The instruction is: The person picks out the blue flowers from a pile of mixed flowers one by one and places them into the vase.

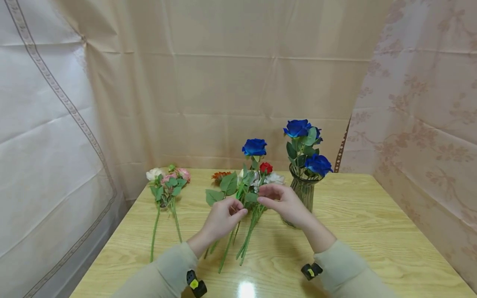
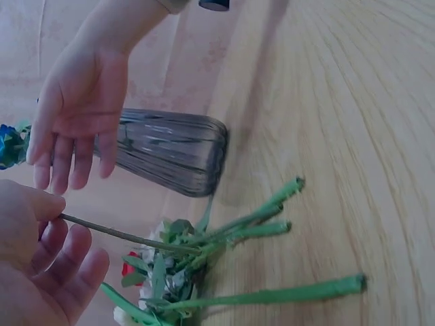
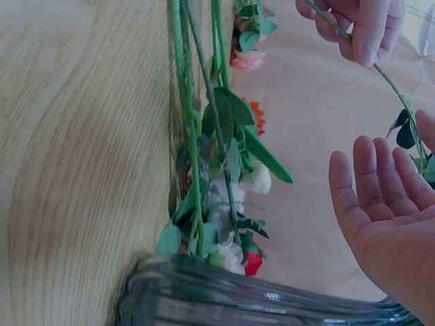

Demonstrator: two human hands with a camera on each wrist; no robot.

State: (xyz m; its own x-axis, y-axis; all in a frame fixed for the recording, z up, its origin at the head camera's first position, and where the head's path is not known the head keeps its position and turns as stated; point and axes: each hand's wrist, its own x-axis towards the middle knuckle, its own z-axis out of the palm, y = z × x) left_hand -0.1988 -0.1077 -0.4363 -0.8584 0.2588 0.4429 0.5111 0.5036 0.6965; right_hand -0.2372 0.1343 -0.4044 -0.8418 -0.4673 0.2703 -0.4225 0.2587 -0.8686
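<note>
My left hand (image 1: 222, 219) pinches the thin green stem (image 3: 391, 83) of a blue rose (image 1: 254, 147) between thumb and fingers. The rose's bloom stands upright above the table, and leaves (image 1: 228, 184) spread from its stem. My right hand (image 1: 285, 203) is raised near that stem, its fingers extended and holding nothing. In the right wrist view, the right palm (image 3: 401, 231) faces up close to the rose's leaves. Just beyond the right hand stands a ribbed dark glass vase (image 1: 306, 192) with several blue roses (image 1: 318, 164) in it.
Behind my hands, a pile of flowers lies on the wooden table (image 1: 357, 231), with a red rose (image 1: 266, 167), an orange flower (image 1: 220, 175) and white blooms (image 1: 275, 178). Pink flowers (image 1: 182, 174) and a white one (image 1: 154, 174) lie farther left. Curtains (image 1: 231, 87) hang behind.
</note>
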